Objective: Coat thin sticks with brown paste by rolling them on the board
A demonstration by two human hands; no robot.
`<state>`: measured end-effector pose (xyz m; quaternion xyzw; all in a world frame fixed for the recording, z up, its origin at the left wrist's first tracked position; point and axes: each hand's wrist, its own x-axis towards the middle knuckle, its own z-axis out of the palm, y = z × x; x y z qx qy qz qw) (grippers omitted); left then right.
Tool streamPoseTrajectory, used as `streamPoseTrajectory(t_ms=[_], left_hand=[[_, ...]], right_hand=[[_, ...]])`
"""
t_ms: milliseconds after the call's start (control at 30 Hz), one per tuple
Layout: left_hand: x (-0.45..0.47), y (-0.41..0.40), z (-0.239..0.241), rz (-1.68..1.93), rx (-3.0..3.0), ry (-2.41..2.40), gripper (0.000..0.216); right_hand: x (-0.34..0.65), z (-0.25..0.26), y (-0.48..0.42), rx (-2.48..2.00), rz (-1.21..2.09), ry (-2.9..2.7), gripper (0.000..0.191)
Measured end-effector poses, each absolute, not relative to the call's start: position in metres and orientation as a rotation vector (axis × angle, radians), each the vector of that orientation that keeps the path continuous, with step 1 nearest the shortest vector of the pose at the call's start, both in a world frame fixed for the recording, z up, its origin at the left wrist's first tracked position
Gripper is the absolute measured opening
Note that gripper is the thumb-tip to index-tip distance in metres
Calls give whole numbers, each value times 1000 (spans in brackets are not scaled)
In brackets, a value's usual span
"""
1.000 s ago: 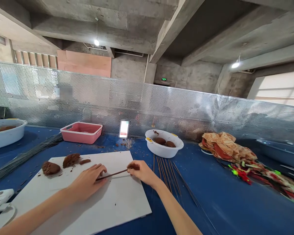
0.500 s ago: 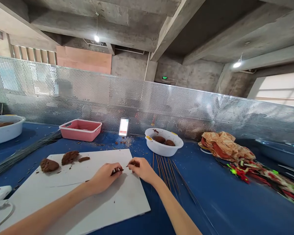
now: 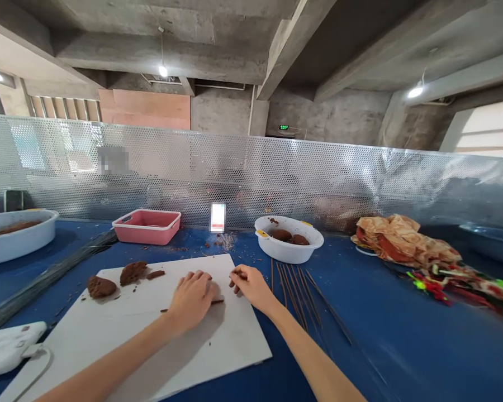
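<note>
My left hand lies flat, palm down, on a thin brown clay-coated wire on the white board. Brown ends of the wire show on both sides of the hand; the middle is hidden under it. Near the board's right edge, my right hand is closed, its fingertips pinched together. A dark bit may be between them, too small to name. Two lumps of brown clay, one rough and one broken, sit on the board's far left with a small clay strip.
Several brown coated wires lie right of the board. Behind stand a white basin with clay and a pink basket. Bare wires lie left, near a white device. A crumpled cloth lies right.
My left hand has gone from pinching the wire to lying flat over it. My right hand has drawn slightly away from the wire's end. The view has tilted and shifted a little.
</note>
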<state>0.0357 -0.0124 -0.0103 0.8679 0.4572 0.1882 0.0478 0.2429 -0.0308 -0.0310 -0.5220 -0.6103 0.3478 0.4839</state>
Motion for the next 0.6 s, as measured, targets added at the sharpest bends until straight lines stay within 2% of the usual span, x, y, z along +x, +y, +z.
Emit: streamPoseTrajectory(t_ms=[67, 233, 600], left_hand=[[53, -8, -18, 554, 2684, 1488, 40], [85, -5, -35, 422, 2778, 1550, 58], [59, -72, -32, 251, 2849, 1153, 58]], right_hand=[[242, -31, -29, -1280, 820, -1476, 25], [245, -32, -29, -1308, 668, -1521, 27], [254, -19, -31, -1337, 551, -1505, 26]])
